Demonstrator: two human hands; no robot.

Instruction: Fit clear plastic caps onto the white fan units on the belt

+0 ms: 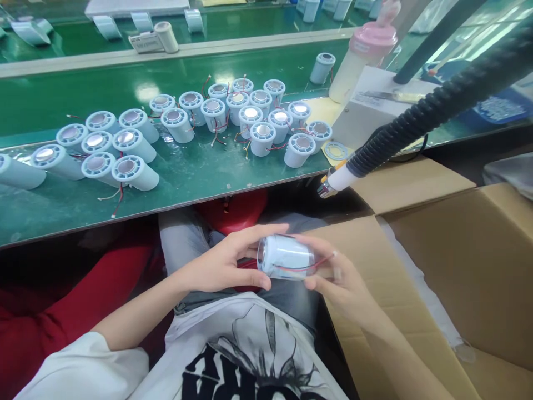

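Over my lap, both hands hold one pale blue cylindrical part (285, 256) lying on its side, with a thin red wire running along it. My left hand (227, 261) grips its left end, thumb below and fingers above. My right hand (337, 278) pinches its right end, fingers closed round it. On the green bench (62, 205) above my hands stand and lie several like parts (262, 138), each with a shiny round face and red wires.
A black corrugated hose with a white nozzle (339, 179) hangs at the bench's right edge. An open cardboard box (458, 266) sits to my right. A pink-capped bottle (362, 55) and a grey unit (375, 111) stand at the back right.
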